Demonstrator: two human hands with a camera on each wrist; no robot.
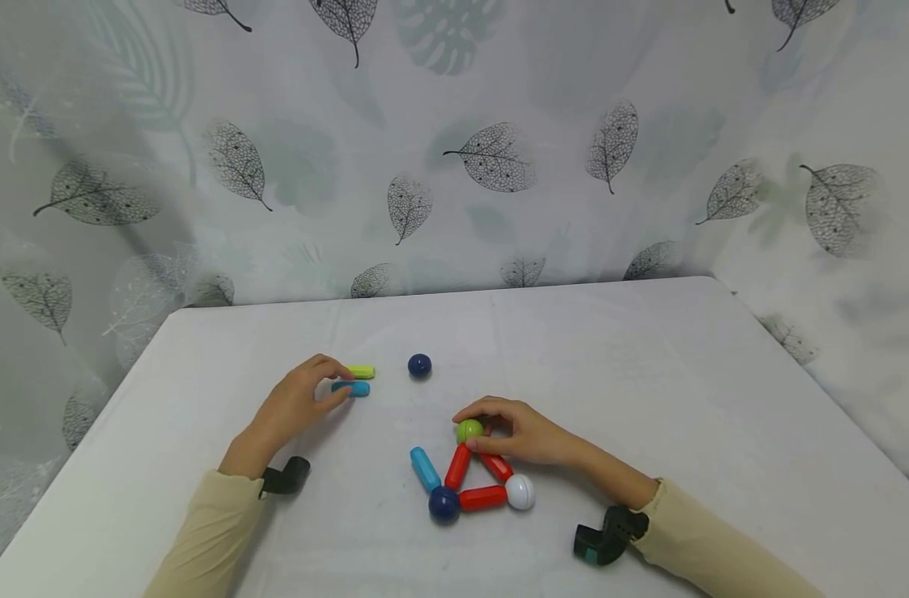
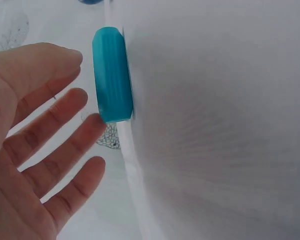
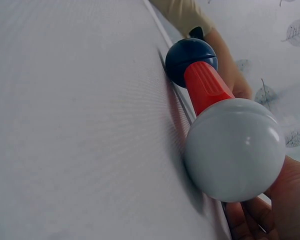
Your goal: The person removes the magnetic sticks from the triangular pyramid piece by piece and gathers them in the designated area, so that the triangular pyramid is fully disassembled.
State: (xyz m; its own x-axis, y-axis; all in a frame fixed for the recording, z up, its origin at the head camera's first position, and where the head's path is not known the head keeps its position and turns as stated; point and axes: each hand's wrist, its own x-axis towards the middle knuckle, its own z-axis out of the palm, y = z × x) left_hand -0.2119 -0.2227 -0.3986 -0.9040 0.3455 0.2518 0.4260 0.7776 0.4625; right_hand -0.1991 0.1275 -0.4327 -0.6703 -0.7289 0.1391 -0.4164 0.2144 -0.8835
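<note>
My left hand (image 1: 297,400) reaches over a light blue rod (image 1: 358,388), thumb and fingers spread around it. In the left wrist view the fingers are loosely bent and not closed on that blue rod (image 2: 113,75). A yellow-green rod (image 1: 361,371) lies just behind it. My right hand (image 1: 525,432) holds a green ball (image 1: 469,430) between thumb and fingers. This ball tops a triangle of red rods (image 1: 483,497), with a dark blue ball (image 1: 444,505) and a white ball (image 1: 519,492) at the other corners. Another light blue rod (image 1: 425,470) sticks out from the dark blue corner ball.
A loose dark blue ball (image 1: 420,365) lies on the white table (image 1: 611,357), right of the two loose rods. Leaf-patterned cloth (image 1: 454,158) hangs behind the table. Black wrist devices (image 1: 611,536) are on both arms.
</note>
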